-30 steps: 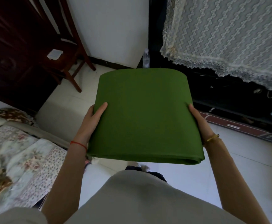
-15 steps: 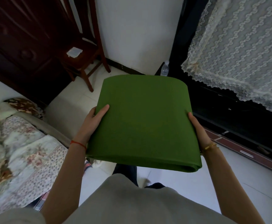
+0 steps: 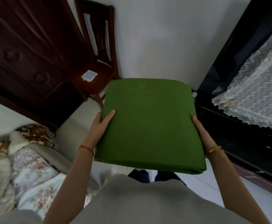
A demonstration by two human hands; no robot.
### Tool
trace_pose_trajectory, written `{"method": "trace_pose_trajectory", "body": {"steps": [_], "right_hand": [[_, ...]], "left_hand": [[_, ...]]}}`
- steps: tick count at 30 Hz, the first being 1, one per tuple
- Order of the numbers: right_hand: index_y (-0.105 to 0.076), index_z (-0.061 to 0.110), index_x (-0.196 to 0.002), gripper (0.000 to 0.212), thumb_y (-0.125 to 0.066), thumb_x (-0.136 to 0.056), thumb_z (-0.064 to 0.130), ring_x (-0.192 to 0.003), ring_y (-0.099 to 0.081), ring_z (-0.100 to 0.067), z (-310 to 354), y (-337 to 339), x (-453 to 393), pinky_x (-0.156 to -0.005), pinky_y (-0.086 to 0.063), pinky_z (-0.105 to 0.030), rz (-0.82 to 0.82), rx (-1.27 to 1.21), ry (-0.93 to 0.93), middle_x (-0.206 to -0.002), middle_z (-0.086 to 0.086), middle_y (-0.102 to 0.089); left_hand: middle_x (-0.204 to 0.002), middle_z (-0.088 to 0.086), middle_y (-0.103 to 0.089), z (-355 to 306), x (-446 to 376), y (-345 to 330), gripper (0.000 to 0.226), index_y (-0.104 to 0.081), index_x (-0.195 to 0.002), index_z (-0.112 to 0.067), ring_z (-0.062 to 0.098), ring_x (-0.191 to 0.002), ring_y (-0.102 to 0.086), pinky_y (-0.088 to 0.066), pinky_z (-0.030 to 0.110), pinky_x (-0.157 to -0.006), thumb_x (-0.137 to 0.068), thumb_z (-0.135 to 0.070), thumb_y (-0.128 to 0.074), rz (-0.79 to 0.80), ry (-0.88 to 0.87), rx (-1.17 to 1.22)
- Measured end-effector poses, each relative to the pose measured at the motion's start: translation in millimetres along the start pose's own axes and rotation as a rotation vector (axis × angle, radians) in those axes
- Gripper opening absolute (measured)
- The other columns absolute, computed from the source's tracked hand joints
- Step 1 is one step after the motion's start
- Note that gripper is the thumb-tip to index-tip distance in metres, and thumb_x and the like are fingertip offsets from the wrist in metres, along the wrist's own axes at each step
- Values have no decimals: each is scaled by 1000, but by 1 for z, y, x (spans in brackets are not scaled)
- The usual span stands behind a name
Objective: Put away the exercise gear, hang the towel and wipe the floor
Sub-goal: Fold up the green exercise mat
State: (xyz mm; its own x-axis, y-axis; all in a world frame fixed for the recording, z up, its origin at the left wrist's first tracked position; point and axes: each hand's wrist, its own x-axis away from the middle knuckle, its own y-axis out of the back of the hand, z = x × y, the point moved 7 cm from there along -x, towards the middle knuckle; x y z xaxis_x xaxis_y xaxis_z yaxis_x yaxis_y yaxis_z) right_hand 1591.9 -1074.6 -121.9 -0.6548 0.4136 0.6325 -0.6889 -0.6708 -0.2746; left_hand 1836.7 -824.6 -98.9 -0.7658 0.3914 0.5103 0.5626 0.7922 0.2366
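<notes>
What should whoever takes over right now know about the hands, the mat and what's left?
Left hand: grips the left edge of the folded green mat, thumb on top.
Right hand: holds the right edge.
The mat is held level at waist height, above the floor, facing the wall corner beside the chair.
Done: mat folded and lifted.
Left: stow the mat. No towel or wiping cloth is in view.

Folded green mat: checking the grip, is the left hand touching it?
Touching. The head view shows the left hand gripping the folded green mat at its edge, thumb on top.
</notes>
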Motion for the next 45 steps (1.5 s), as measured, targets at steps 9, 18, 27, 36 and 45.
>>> {"method": "trace_pose_trajectory", "body": {"steps": [9, 18, 27, 36, 45], "right_hand": [[-62, 19, -118, 55, -51, -81, 58, -93, -70, -26, 58, -49, -125, -72, -60, -37, -49, -56, -33, -106, -11, -71], [-59, 19, -120, 86, -70, -54, 73, -93, -70, -29, 133, -90, -272, -71, -58, -38, -60, -5, 21, -107, -12, -71], [-44, 25, -130, 116, -80, -31, 73, -96, -68, -30, 196, -120, -387, -74, -58, -40, -190, 45, 88, -113, -9, -66], [-50, 14, -125, 93, -79, -49, 58, -90, -69, -21, 180, -136, -497, -67, -57, -27, -391, -18, 40, -111, -7, -66], [-49, 19, -129, 109, -81, -37, 68, -91, -70, -24, 78, -96, -645, -67, -57, -32, -467, -84, 11, -112, -7, -66]], "left_hand": [[-127, 0, -61, -60, -142, 35, 88, -35, -147, -30, 21, -100, -67, -56, 40, -89, -75, -73, -62, 50, 11, 2], [-130, -3, -58, -130, -308, 49, 81, -41, -144, -31, 19, -111, -61, -49, 49, -100, -78, -74, -58, 66, -42, -80], [-133, -3, -55, -175, -467, 52, 76, -37, -146, -30, 21, -115, -57, -46, 43, -98, -83, -70, -55, 169, 30, -125], [-117, -3, -58, -174, -632, 28, 40, -49, -132, -24, 16, -102, -57, -44, 33, -85, -96, -42, -52, 259, 103, -156], [-127, 4, -59, -56, -785, -31, 58, -51, -137, -21, 26, -113, -57, -43, 49, -103, -91, -55, -53, 237, 138, -230]]}}
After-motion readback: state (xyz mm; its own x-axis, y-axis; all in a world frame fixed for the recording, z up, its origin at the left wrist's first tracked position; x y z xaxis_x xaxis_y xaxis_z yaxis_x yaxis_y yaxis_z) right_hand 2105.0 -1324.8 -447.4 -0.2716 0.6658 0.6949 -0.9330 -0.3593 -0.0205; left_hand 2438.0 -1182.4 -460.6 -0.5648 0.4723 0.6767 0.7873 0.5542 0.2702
